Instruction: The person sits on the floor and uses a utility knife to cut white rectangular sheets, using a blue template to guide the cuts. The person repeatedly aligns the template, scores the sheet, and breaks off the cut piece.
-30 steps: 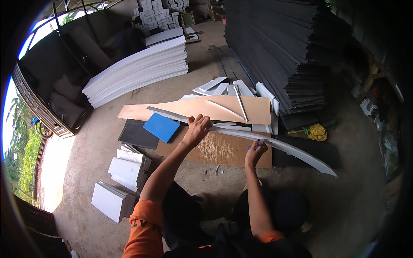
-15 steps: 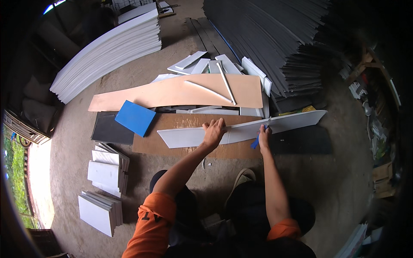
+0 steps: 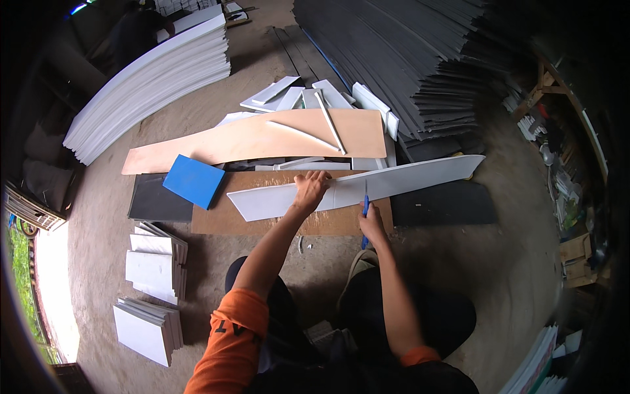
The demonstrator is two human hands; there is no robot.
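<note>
A long white foam board strip (image 3: 420, 177) lies slantwise across a brown board (image 3: 262, 226), its right end over a dark sheet (image 3: 446, 203). My left hand (image 3: 312, 190) grips the strip's far edge left of its middle, fingers curled over it. My right hand (image 3: 371, 223) is closed round a blue-handled cutter knife (image 3: 365, 205). The thin blade points away from me and lies over the strip, right of a faint line across it. Whether the blade has gone into the strip I cannot tell.
A blue block (image 3: 193, 182) sits at the brown board's left. Beyond lies a tan sheet (image 3: 236, 139) with two thin white strips on it. White panels (image 3: 141, 331) are stacked on the floor at left; a tall white stack (image 3: 151, 85) and dark sheets (image 3: 380, 59) stand farther back.
My right hand has moved left and nearer to me with the knife, from the strip's far edge to its near edge. My left hand keeps its grip. The whole view has shifted slightly.
</note>
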